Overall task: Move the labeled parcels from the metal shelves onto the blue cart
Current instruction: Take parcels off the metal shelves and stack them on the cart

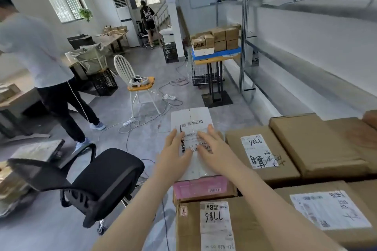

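Head view: left hand (175,154), right hand (214,149) flat on white parcel (190,116)

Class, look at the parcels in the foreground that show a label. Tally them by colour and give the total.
Brown parcels: 3
White parcel: 1
Pink parcel: 1
Total: 5

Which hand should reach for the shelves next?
Probably the right hand: the shelves stand on its side. The left hand would have to cross over it. Both lie flat on the white parcel.
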A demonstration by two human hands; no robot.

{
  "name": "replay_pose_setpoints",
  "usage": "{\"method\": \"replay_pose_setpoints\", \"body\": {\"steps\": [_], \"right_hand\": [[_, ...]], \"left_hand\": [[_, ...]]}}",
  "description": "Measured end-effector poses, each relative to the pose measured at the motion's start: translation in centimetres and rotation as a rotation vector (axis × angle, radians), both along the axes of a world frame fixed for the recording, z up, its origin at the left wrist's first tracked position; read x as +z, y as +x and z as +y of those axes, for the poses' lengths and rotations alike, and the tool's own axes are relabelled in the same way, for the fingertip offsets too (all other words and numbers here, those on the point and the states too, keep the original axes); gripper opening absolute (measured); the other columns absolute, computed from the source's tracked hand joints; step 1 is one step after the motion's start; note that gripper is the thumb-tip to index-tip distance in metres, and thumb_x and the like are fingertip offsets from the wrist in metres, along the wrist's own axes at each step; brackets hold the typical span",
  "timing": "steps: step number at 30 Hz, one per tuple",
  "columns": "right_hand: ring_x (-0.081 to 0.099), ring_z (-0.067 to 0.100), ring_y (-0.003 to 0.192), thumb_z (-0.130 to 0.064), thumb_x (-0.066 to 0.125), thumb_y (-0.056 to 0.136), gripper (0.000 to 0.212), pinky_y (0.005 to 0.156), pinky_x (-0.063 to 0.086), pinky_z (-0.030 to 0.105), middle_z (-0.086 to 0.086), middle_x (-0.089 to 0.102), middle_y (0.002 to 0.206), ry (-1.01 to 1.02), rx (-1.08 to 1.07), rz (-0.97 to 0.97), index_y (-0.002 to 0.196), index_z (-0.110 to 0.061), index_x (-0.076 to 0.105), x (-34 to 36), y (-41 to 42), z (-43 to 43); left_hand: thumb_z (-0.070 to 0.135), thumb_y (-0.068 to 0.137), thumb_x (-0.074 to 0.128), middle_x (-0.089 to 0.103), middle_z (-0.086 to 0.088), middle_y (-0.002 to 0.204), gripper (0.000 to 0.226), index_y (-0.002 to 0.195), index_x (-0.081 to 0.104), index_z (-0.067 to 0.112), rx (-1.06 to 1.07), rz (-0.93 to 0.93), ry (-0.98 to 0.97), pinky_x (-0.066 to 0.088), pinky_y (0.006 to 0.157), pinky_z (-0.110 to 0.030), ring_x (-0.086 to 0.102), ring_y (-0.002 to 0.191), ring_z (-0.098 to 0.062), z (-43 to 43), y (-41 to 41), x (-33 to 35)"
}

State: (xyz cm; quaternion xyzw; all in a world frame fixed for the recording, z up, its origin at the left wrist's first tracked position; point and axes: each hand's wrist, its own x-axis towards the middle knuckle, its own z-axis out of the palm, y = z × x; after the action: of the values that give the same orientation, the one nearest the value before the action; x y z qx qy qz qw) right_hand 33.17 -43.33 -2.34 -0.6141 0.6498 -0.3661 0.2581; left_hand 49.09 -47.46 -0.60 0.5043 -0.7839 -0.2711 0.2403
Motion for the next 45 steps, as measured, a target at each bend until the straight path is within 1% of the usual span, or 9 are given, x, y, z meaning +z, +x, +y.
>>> {"method": "replay_pose_setpoints", "body": {"steps": [8,14,17,20,23,27,34,41,45], "right_hand": [[0.036,0.011,0.134,-0.04,0.044,0.095,0.051,0.106,0.032,0.026,-0.01,-0.002,0.159,0.039,-0.074,0.024,0.145,-0.032,0.034,-2.5,1.2,-0.1],[0.029,0.012,0.139,-0.04,0.043,0.096,0.05,0.107,0.027,0.026,-0.011,-0.005,0.159,0.03,-0.117,0.008,0.144,-0.033,0.033,-1.1,-0.1,2.2],[0.019,0.014,0.142,-0.045,0.041,0.095,0.051,0.107,0.022,0.028,-0.015,-0.005,0.158,0.032,-0.193,0.002,0.144,-0.039,0.028,0.0,-3.0,6.5],[0.033,0.019,0.137,-0.041,0.039,0.096,0.049,0.105,0.034,0.037,-0.011,-0.001,0.159,0.055,-0.337,0.002,0.144,-0.037,0.03,1.3,-7.4,13.1],[0.046,0.024,0.125,-0.039,0.038,0.097,0.046,0.098,0.041,0.043,-0.008,0.002,0.159,0.08,-0.526,0.031,0.143,-0.034,0.031,1.9,-12.8,21.6],[0.036,0.024,0.135,-0.038,0.038,0.098,0.047,0.107,0.034,0.043,-0.005,0.006,0.16,0.08,-0.859,0.036,0.144,-0.035,0.03,1.8,-19.8,36.0],[0.034,0.014,0.136,-0.028,0.046,0.097,0.044,0.101,0.024,0.015,0.0,0.019,0.157,0.058,-1.345,0.08,0.141,-0.031,0.04,1.9,-25.0,64.0],[0.035,0.015,0.134,-0.021,0.051,0.095,0.043,0.091,0.016,-0.001,0.001,0.029,0.153,0.082,-1.633,0.148,0.137,-0.027,0.047,2.2,-28.0,82.5],[0.032,0.016,0.137,-0.028,0.049,0.095,0.044,0.09,0.032,0.008,-0.003,0.021,0.156,0.092,-1.643,0.104,0.138,-0.036,0.042,1.0,-32.3,85.7]], "left_hand": [[0.036,0.094,0.046,0.006,0.022,0.157,0.057,0.148,0.025,0.035,-0.077,0.008,0.072,0.02,0.101,-0.022,0.015,0.132,0.009,-1.4,0.5,-3.9],[0.032,0.097,0.044,0.004,0.011,0.16,0.055,0.149,0.025,0.031,-0.061,-0.01,0.113,0.024,0.106,-0.029,0.018,0.144,-0.015,-0.9,-0.1,-2.6],[0.045,0.096,0.041,0.0,0.003,0.161,0.058,0.149,0.019,0.037,-0.062,-0.214,-0.094,0.011,0.116,-0.05,0.004,0.147,-0.027,0.7,-1.7,-0.6],[0.055,0.093,0.039,0.005,0.002,0.161,0.058,0.147,0.024,0.042,-0.235,-0.158,-0.229,0.007,0.115,-0.055,0.005,0.147,-0.027,4.3,-7.7,2.8],[0.055,0.082,0.036,0.014,-0.005,0.16,0.068,0.147,0.029,0.036,-0.489,-0.073,-0.288,0.012,0.114,-0.056,0.013,0.145,-0.031,10.7,-16.8,5.4],[0.06,0.079,0.037,0.025,-0.01,0.156,0.074,0.146,0.034,0.029,-0.826,0.009,-0.273,0.017,0.113,-0.057,0.019,0.144,-0.034,24.0,-28.4,4.4],[0.046,0.095,0.045,0.005,0.003,0.161,0.063,0.147,0.011,0.046,-1.238,-0.074,-0.152,0.001,0.115,-0.051,0.005,0.146,-0.024,49.4,-40.0,-1.2],[0.048,0.094,0.046,-0.007,0.007,0.16,0.063,0.146,0.012,0.049,-1.417,0.013,0.144,0.014,0.115,-0.054,0.009,0.146,-0.025,66.2,-47.2,-1.8],[0.05,0.093,0.047,-0.011,0.016,0.158,0.064,0.145,0.01,0.053,-1.499,0.013,0.148,0.019,0.115,-0.053,0.002,0.147,-0.021,69.7,-52.0,-2.8]]}}
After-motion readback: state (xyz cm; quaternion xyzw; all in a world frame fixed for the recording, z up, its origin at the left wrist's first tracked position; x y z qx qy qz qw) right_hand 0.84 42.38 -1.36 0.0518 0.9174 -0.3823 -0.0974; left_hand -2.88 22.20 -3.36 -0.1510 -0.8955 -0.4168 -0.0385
